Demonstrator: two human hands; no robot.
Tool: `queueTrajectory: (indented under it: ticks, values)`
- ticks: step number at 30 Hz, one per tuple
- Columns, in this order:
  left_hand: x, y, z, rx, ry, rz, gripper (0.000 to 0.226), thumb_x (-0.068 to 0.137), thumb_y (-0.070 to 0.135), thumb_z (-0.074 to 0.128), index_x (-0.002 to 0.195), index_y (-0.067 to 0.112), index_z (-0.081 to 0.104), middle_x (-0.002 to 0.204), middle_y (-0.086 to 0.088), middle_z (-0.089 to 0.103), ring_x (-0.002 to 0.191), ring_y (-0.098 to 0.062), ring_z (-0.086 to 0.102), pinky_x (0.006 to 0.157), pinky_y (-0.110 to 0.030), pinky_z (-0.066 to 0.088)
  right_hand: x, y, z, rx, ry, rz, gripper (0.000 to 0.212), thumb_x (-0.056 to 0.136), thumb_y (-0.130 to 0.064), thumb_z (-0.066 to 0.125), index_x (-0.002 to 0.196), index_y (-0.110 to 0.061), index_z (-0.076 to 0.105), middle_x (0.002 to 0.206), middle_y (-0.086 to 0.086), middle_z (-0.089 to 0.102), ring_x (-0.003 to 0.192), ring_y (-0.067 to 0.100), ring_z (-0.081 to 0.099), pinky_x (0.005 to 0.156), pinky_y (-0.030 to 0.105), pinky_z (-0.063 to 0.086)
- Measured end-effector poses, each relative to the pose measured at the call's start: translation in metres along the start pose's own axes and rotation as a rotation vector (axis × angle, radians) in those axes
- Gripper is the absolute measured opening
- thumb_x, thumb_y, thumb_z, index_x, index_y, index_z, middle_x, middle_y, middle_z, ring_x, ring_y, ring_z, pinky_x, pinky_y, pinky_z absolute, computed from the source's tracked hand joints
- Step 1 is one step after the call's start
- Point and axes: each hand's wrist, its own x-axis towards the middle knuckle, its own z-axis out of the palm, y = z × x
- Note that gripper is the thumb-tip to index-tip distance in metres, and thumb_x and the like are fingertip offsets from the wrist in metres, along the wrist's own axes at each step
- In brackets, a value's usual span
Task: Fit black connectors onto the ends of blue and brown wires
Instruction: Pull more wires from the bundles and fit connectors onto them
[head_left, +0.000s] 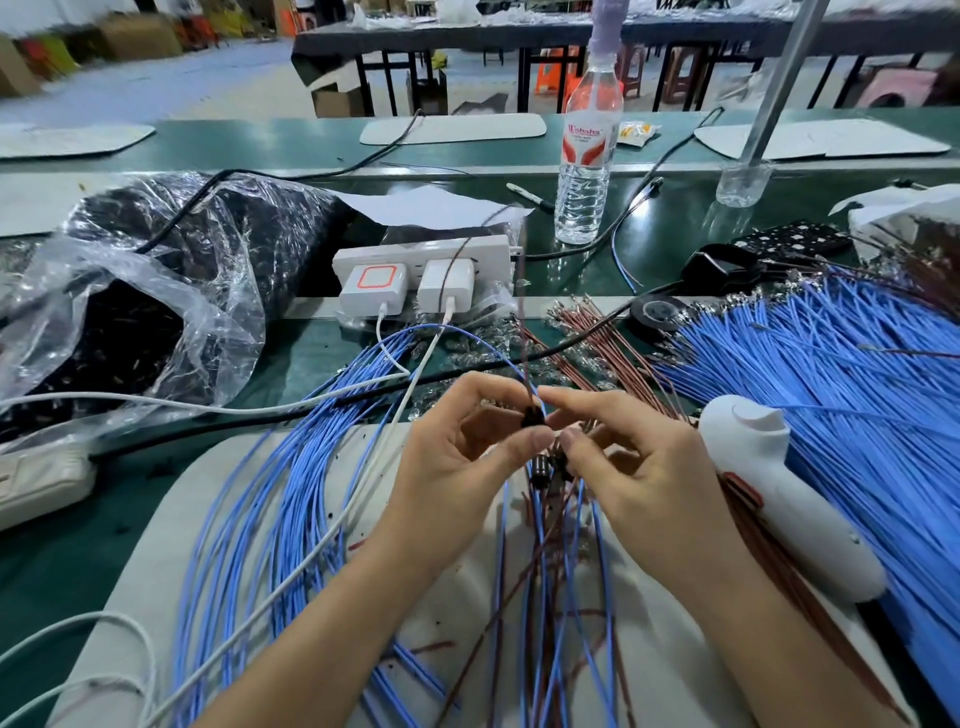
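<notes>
Here, at the centre of the frame, the left hand (452, 447) and right hand (634, 462) both pinch one black connector (533, 417) with their fingertips. They hold it above the surface (52, 571), probably so the blue wire (447, 327) and brown wire (525, 338) can enter it from above. The loose blue wires (831, 374) fan out at right, within easy reach.

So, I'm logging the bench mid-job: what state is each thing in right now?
left hand, pinching connector
right hand, pinching connector
connector, pinched from both sides
bottle, upright
chargers, plugged into strip
bag, lying open
white tool, lying on its side
</notes>
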Motion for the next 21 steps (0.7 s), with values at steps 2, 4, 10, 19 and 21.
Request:
queueTrajectory:
  ticks: [2, 4, 10, 19, 21]
  values:
    - [0.000, -0.001, -0.001, -0.051, 0.020, -0.030, 0.020, 0.075, 0.007, 0.070, 0.089, 0.011, 0.056, 0.080, 0.011, 0.065, 0.077, -0.007, 0.063, 0.075, -0.019, 0.051, -0.001, 0.002, 0.000, -0.067, 0.011, -0.013, 0.029, 0.079, -0.012, 0.074, 0.103, -0.028, 0.071, 0.084, -0.017, 0.067, 0.066, 0.005, 0.060, 0.064, 0.013, 0.045]
    - [0.001, 0.000, 0.000, -0.034, 0.035, -0.028, 0.020, 0.073, 0.006, 0.071, 0.087, 0.012, 0.058, 0.081, 0.007, 0.065, 0.079, -0.010, 0.062, 0.077, -0.021, 0.051, -0.002, 0.004, 0.002, -0.148, 0.047, -0.037, 0.023, 0.078, -0.009, 0.077, 0.096, -0.023, 0.073, 0.081, -0.015, 0.067, 0.066, 0.006, 0.061, 0.064, 0.017, 0.047]
    - [0.000, 0.003, 0.002, -0.101, 0.077, -0.036, 0.023, 0.069, 0.014, 0.074, 0.087, 0.014, 0.060, 0.077, 0.008, 0.068, 0.074, -0.005, 0.063, 0.072, -0.017, 0.051, -0.002, -0.001, 0.005, -0.194, 0.116, -0.168, 0.006, 0.078, -0.014, 0.068, 0.083, -0.012, 0.071, 0.074, -0.012, 0.063, 0.066, 0.001, 0.058, 0.065, 0.024, 0.050]
    - [0.013, 0.005, -0.021, -0.464, 0.420, -0.124, 0.013, 0.078, 0.011, 0.057, 0.091, 0.012, 0.056, 0.077, -0.001, 0.064, 0.073, -0.011, 0.062, 0.074, -0.021, 0.053, 0.010, 0.001, -0.037, -0.381, -0.601, 0.348, 0.023, 0.075, -0.018, 0.065, 0.056, -0.015, 0.052, 0.054, -0.001, 0.052, 0.052, 0.007, 0.044, 0.056, 0.032, 0.041]
    - [0.013, 0.004, -0.022, -0.444, 0.387, -0.112, 0.013, 0.080, 0.011, 0.057, 0.092, 0.013, 0.058, 0.076, -0.001, 0.064, 0.072, -0.011, 0.064, 0.075, -0.021, 0.054, 0.008, -0.005, -0.044, -0.232, -0.821, 0.435, 0.024, 0.079, -0.036, 0.071, 0.065, -0.018, 0.062, 0.056, -0.004, 0.055, 0.051, 0.003, 0.047, 0.052, 0.022, 0.040]
